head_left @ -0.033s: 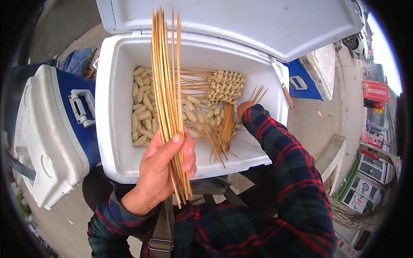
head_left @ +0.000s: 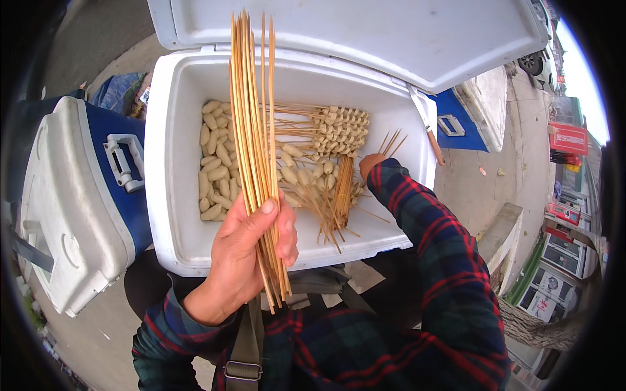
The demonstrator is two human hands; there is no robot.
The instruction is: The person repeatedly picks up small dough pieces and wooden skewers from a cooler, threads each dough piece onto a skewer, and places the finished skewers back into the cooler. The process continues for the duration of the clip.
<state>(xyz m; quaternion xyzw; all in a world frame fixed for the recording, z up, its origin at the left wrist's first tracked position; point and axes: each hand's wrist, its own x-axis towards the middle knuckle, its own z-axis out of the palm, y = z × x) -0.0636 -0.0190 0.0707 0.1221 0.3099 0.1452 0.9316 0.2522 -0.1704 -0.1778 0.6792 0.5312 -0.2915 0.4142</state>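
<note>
My left hand (head_left: 244,257) is shut on a thick bundle of long bamboo skewers (head_left: 251,111), held upright over an open white cooler box (head_left: 163,163). My right hand (head_left: 370,163), mostly hidden behind its plaid sleeve, reaches into the cooler's right side, and a few thin skewers (head_left: 391,141) fan up out of its grip. Loose pale finger-shaped pieces (head_left: 215,163) lie on the cooler's left side. Several skewers threaded with the same pale pieces (head_left: 339,127) lie at the back right, their bare ends pointing toward me.
The cooler's white lid (head_left: 352,32) stands open at the back. A closed blue-and-white cooler (head_left: 72,195) with a latch sits close on the left. Another blue box (head_left: 456,120) stands right of the cooler. Pavement, a low kerb (head_left: 502,228) and shopfronts lie to the right.
</note>
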